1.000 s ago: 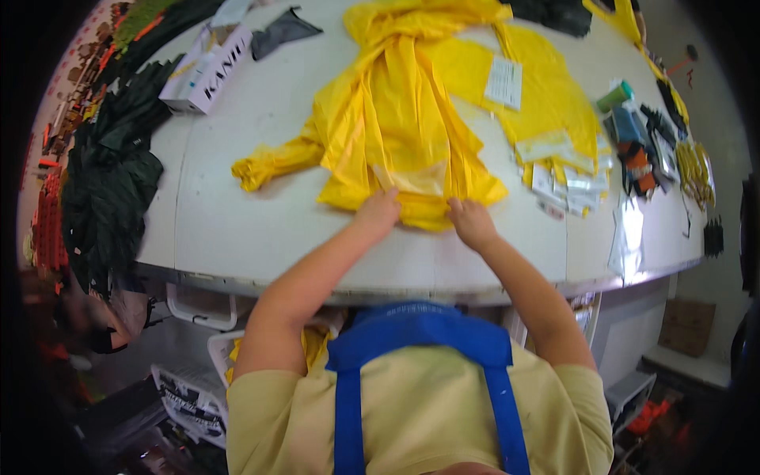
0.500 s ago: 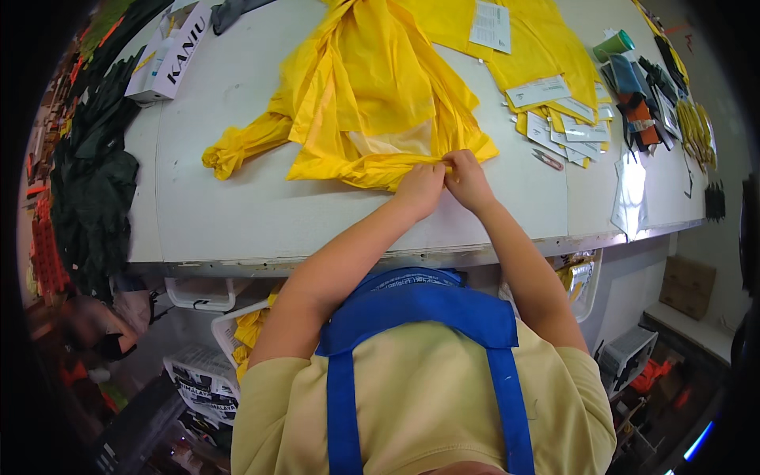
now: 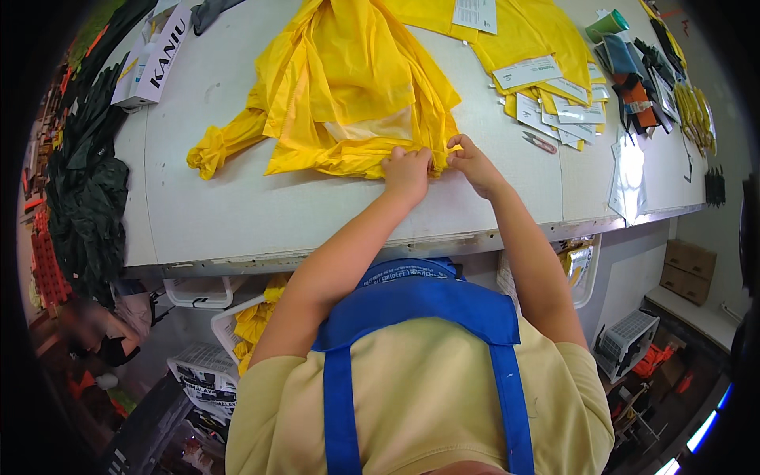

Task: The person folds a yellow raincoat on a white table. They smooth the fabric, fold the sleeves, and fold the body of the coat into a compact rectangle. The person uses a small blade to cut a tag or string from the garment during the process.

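A yellow garment (image 3: 348, 87) of thin, shiny fabric, probably a jacket, lies spread and creased on the white table before me. Its gathered sleeve (image 3: 229, 144) points left, and a pale lining patch shows near the hem. At the hem's right part, my left hand (image 3: 407, 174) is closed on the bunched edge, its fingertips partly hidden in the folds. Just right of it, my right hand (image 3: 476, 168) is at the garment's corner, thumb and forefinger curved and apart beside the fabric.
Right of the garment lie yellow pieces with white printed cards (image 3: 526, 73) and small thread snips (image 3: 540, 142). Beyond are a green roll (image 3: 607, 26) and a clear plastic bag (image 3: 628, 182). A white box (image 3: 150, 67) and dark green cloth (image 3: 87, 190) sit left. Baskets stand below the table edge.
My hands were together pinching the hem; now the right hand has drawn apart to the right and its fingers have loosened. The view has shifted slightly, so the garment appears further left.
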A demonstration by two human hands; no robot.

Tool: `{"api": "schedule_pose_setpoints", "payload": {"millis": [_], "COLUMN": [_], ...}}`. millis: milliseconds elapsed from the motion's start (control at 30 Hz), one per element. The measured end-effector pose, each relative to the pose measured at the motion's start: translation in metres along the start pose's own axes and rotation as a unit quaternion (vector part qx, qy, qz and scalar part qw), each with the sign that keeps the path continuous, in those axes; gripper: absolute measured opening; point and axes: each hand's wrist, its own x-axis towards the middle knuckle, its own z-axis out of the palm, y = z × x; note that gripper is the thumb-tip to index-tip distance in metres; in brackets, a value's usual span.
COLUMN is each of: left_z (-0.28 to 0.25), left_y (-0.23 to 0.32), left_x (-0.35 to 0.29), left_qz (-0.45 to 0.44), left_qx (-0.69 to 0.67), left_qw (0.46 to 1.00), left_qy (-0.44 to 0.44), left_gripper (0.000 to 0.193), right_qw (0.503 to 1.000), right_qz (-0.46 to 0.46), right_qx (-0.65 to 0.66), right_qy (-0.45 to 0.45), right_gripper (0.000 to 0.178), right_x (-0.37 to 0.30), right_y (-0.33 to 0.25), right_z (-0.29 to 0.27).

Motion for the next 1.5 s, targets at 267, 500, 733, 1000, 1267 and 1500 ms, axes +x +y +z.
{"api": "schedule_pose_setpoints", "payload": {"millis": [267, 500, 733, 1000, 1267, 1500], "left_z": [-0.009, -0.012, -0.026, -0.044, -0.050, -0.058], "left_y": [-0.003, -0.006, -0.004, -0.011, -0.002, -0.006], "left_x": [-0.001, -0.003, -0.013, -0.021, -0.031, -0.032], "left_qz": [-0.027, -0.038, -0.078, -0.048, -0.061, -0.058], "left_qx": [-0.133, -0.168, -0.078, -0.097, -0.088, -0.076], "left_qw": [0.991, 0.985, 0.992, 0.993, 0.991, 0.991], "left_qy": [-0.007, -0.018, 0.055, 0.037, 0.081, 0.094], "left_gripper": [0.019, 0.015, 0.013, 0.013, 0.011, 0.011], "right_qw": [0.996, 0.785, 0.737, 0.728, 0.710, 0.712], "right_qz": [-0.027, -0.310, -0.363, -0.387, -0.402, -0.403], "right_qx": [0.081, -0.523, -0.558, -0.550, -0.568, -0.560], "right_qy": [0.000, 0.117, 0.113, 0.135, 0.107, 0.129], "right_gripper": [0.009, 0.013, 0.016, 0.011, 0.003, 0.003], "right_x": [-0.006, -0.035, -0.036, -0.044, -0.039, -0.044], "right_y": [0.007, -0.024, -0.017, -0.039, -0.034, -0.047], "right_z": [0.010, 0.028, 0.026, 0.045, 0.045, 0.054]}}
